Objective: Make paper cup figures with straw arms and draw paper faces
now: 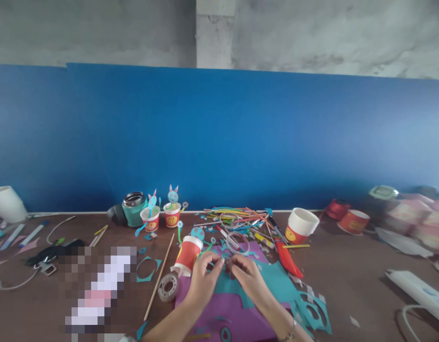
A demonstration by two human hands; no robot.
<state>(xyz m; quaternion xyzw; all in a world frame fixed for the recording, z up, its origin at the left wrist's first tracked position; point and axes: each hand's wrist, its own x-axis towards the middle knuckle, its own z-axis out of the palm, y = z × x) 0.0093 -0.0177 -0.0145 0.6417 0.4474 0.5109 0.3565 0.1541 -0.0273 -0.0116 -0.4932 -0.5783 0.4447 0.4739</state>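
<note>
My left hand (205,271) and my right hand (245,272) meet fingertip to fingertip above the coloured paper. Both are closed in a pinch, and what lies between the fingers is too small to make out. Under them are a purple sheet (222,308) and a teal sheet (274,280). Left of my left hand, a red and white paper cup (188,254) leans tilted, with a blue paper face (197,232) by its upper end. A roll of tape (168,288) lies at the purple sheet's left edge.
Two paper cups with rabbit figures (152,219) stand behind, beside a teal flask (134,211). Coloured sticks (237,216) are heaped at the back. Stacked paper cups (300,225), a red pouch-like thing (289,260) and teal cut-outs (313,313) are on the right. A wooden stick (159,278) lies left.
</note>
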